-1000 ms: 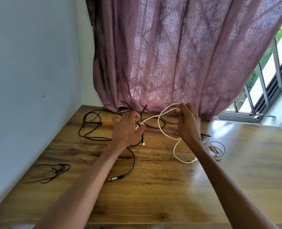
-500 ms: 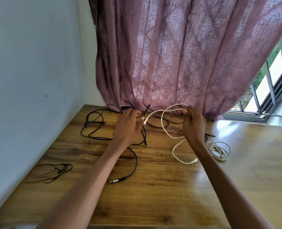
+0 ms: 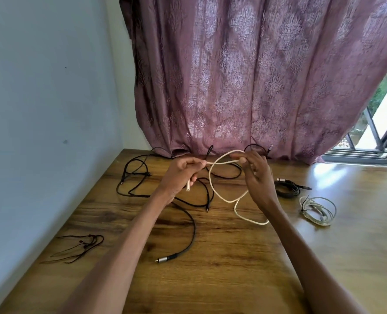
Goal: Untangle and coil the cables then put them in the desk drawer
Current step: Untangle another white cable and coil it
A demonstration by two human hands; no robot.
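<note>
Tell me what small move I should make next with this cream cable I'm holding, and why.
Probably lay another loop into your right hand. Your left hand pinches the cream cable near its plug end, one loop already hangs from the right, and the rest trails loose on the desk, apparently free of the black cables.

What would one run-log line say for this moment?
left hand: holds cream cable end | right hand: pinches its loop | black cables: loose on desk

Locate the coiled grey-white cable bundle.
In the head view, the coiled grey-white cable bundle lies on the wooden desk at the right, past the right hand, just nearer the camera than the coiled black cable.
</note>
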